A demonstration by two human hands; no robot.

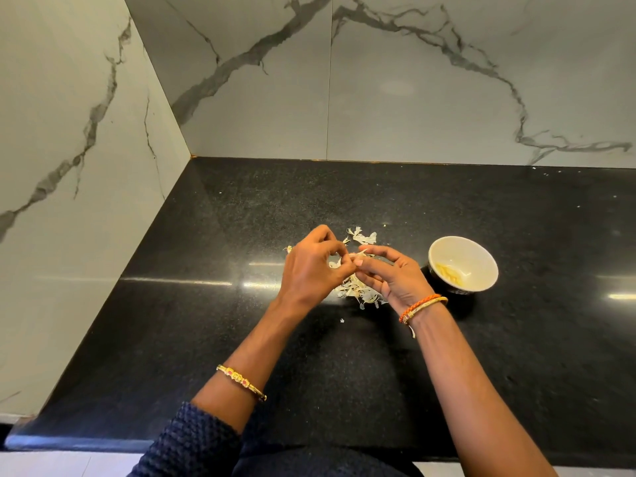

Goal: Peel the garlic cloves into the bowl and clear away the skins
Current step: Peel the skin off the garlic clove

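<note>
Hands meet over skins (358,290) | left hand (311,266), right hand (390,275) both pinch garlic clove (355,257) | bowl (463,263) right

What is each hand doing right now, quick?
Left hand: pinching the garlic clove.
Right hand: fingers curled, also holding the clove.

bowl (463,264) right of skins (361,235) on counter (206,304), cloves (449,271) inside

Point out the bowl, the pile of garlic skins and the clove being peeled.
bowl (480,251): head view, bare inner wall.
garlic skins (363,235): head view, loose flakes behind the hands.
clove (354,257): head view, pale tip between the fingertips.
</note>
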